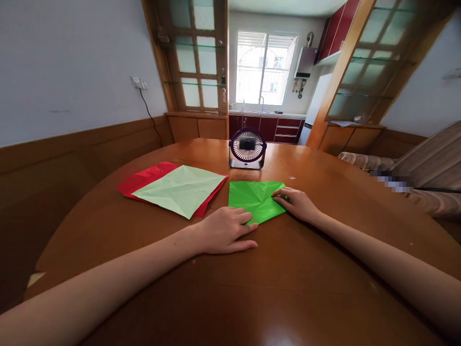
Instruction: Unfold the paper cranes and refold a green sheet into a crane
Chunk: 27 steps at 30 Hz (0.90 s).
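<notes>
A bright green sheet of paper (252,194) with crease lines lies on the table in front of me. Across its lower left edge rests my left hand (226,230), palm down, fingers stretched out and thumb apart. At the sheet's right corner, my right hand (293,203) has its fingertips bent over the paper, gripping that edge; its thumb is mostly hidden. To the left, a pale green creased sheet (182,190) lies on top of red paper (144,175), which sticks out at the left and along the right side.
A small dark purple desk fan (248,146) stands on the round wooden table (230,298) beyond the green paper. A small scrap (291,178) lies right of the fan. A cushioned seat (428,168) is at the right, and a wall (72,72) at the left.
</notes>
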Each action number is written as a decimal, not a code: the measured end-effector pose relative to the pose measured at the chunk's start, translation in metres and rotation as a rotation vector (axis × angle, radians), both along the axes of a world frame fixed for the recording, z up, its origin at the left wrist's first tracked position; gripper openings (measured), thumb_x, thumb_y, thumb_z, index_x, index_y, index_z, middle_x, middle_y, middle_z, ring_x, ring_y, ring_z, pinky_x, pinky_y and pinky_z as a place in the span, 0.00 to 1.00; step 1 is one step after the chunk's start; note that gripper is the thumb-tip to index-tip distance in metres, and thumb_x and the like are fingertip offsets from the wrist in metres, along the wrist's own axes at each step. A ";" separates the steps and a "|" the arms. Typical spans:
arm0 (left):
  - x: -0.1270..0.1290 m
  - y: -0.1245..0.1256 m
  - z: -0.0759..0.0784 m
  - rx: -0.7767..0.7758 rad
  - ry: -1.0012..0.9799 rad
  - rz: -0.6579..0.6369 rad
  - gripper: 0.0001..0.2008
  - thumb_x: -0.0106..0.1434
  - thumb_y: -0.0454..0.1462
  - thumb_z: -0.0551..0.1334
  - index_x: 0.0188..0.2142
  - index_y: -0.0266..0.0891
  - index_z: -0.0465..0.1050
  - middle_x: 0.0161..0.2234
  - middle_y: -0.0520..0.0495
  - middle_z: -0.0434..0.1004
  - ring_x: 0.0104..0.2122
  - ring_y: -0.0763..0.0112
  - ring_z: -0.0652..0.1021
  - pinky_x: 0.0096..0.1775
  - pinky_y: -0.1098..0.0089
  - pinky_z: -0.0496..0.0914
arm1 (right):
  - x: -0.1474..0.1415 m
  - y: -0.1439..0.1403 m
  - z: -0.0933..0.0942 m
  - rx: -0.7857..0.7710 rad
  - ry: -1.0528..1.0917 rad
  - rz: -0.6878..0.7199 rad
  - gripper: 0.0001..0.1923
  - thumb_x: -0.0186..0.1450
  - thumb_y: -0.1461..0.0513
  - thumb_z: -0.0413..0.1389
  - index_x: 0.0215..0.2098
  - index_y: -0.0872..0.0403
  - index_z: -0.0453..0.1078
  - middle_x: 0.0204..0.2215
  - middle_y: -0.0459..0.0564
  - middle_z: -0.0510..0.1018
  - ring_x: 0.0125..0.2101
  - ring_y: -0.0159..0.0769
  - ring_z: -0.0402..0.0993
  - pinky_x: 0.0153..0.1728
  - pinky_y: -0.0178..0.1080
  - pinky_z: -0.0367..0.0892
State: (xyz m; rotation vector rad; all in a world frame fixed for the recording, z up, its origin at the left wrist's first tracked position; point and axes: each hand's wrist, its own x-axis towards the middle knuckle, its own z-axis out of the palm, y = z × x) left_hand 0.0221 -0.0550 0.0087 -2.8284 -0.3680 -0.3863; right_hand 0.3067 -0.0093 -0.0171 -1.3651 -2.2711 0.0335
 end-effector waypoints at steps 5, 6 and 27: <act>0.011 0.001 -0.005 -0.026 -0.003 0.007 0.27 0.69 0.51 0.50 0.53 0.31 0.70 0.34 0.41 0.75 0.34 0.59 0.74 0.35 0.63 0.68 | 0.000 0.000 0.001 0.003 0.007 -0.002 0.12 0.69 0.57 0.50 0.43 0.51 0.74 0.41 0.52 0.79 0.39 0.42 0.76 0.40 0.42 0.69; 0.013 0.002 -0.006 -0.053 -0.014 -0.001 0.27 0.69 0.51 0.51 0.54 0.31 0.69 0.34 0.40 0.75 0.34 0.59 0.75 0.37 0.62 0.68 | 0.000 0.000 0.001 0.007 0.008 -0.001 0.12 0.69 0.57 0.50 0.43 0.51 0.74 0.41 0.52 0.79 0.39 0.41 0.76 0.40 0.42 0.69; 0.042 0.014 0.005 -0.228 0.161 0.170 0.27 0.68 0.50 0.50 0.60 0.40 0.65 0.28 0.43 0.80 0.27 0.60 0.78 0.26 0.68 0.64 | 0.003 0.000 0.003 0.000 0.180 0.060 0.10 0.67 0.58 0.53 0.38 0.53 0.76 0.35 0.51 0.78 0.33 0.38 0.73 0.36 0.40 0.68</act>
